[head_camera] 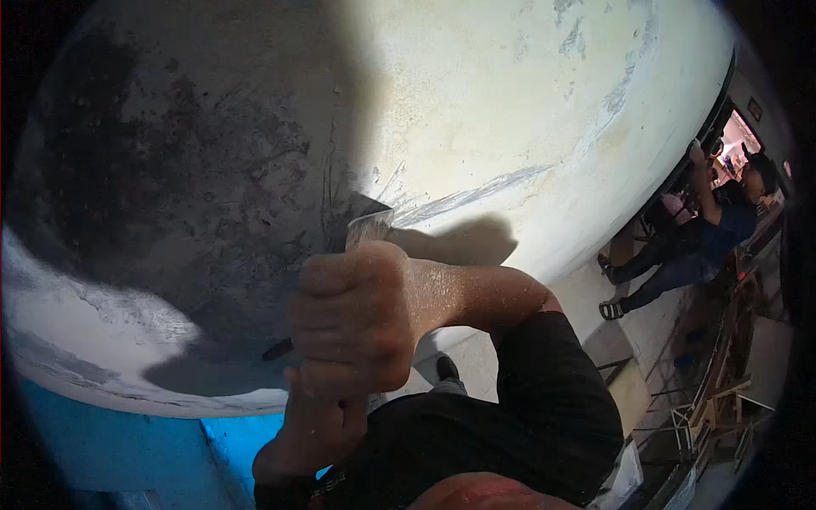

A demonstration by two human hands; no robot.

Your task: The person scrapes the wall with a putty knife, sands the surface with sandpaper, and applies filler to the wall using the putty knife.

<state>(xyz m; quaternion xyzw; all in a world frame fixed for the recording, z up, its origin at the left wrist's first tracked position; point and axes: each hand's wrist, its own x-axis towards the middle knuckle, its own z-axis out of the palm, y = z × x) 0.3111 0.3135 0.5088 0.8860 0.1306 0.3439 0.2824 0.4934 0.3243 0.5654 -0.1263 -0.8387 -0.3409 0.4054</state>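
My right hand [357, 299] is a fist closed around a scraper, whose flat, pale blade [371, 226] sticks out above the knuckles. The blade's edge is at a large pale wall-like surface [459, 127], beside a grey scraped streak. Pale dust coats the wrist and hand. My left hand [328, 411] comes up from the lower left and is close below the right fist; its fingers are mostly hidden, so its hold cannot be told. A short dark piece [278, 349] pokes out left of the right fist. Dark patches and shadow cover the left part of the surface.
At the right, another person [707, 223] in dark clothes and sandals stands with an arm raised to the surface's edge. Metal frames and boards [714, 408] lie at the lower right. A bright blue surface [140, 446] is at the lower left. A dark shoe [447, 368] shows on the floor below.
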